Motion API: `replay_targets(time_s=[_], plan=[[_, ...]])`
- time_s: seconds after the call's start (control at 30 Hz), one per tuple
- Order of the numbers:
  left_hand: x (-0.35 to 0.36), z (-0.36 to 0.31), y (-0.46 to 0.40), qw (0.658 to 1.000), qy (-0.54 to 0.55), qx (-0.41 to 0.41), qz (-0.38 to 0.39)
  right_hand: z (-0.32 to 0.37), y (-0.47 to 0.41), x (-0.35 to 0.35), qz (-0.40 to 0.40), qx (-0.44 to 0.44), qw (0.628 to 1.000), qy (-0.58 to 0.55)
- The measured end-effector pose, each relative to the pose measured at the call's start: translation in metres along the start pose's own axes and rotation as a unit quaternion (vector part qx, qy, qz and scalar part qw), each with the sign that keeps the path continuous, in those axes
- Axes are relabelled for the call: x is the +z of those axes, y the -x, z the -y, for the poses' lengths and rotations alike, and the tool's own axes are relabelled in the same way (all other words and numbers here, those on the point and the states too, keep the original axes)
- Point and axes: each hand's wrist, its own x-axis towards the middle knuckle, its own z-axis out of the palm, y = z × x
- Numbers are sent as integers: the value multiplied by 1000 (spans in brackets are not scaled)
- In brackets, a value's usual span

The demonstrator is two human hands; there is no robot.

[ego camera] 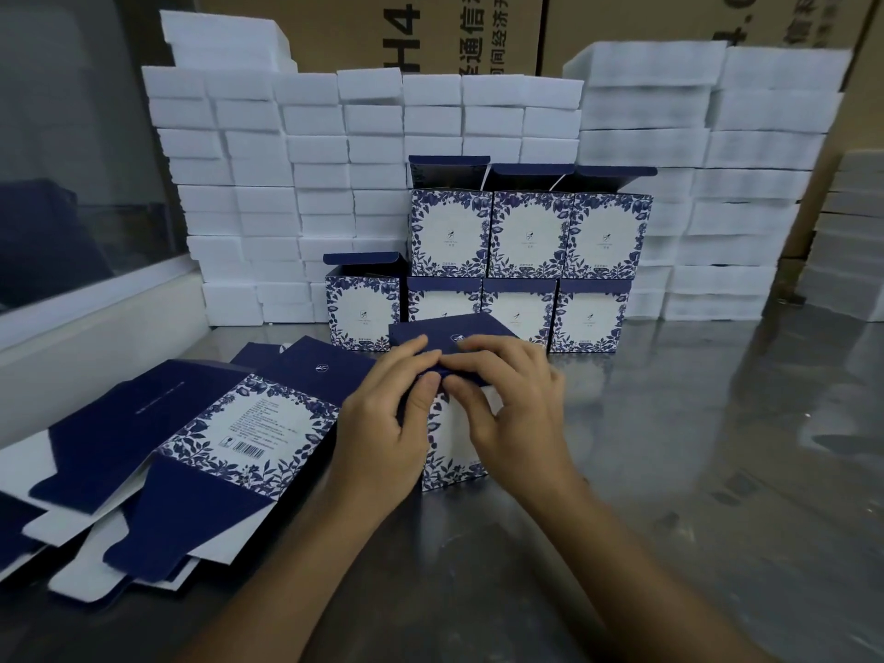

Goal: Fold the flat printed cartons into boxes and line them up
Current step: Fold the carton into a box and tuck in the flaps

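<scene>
1. Your left hand (390, 413) and right hand (509, 399) both gripped the box (454, 437) on the steel table (693, 447), fingers curled over its dark lid flap.
2. The flat cartons (191, 437) lay to its left, the finished boxes (526, 260) stood stacked just behind it.

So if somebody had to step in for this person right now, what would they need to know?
Both hands, left hand and right hand, grip the top flap of the box in progress, which stands on the metal table.
Done: seven folded boxes stacked in two rows, lids open, before the white foam blocks.
Left: finish this box, line it up, then fold the flat cartons piled to the left.
</scene>
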Motion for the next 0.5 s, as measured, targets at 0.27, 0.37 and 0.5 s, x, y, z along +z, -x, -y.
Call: replay_targets(time_s=[0.27,0.37,0.5], plan=[[2,-5,-1,998,-32,40,-42,4,0,2,-25,5,999,29],[0,-2,-2,997,-38,40,-48,-5,0,1,-47,-12,999,-2],[-2,2,-3,997,-44,25,-52,-13,-2,2,-63,-23,998,-16]])
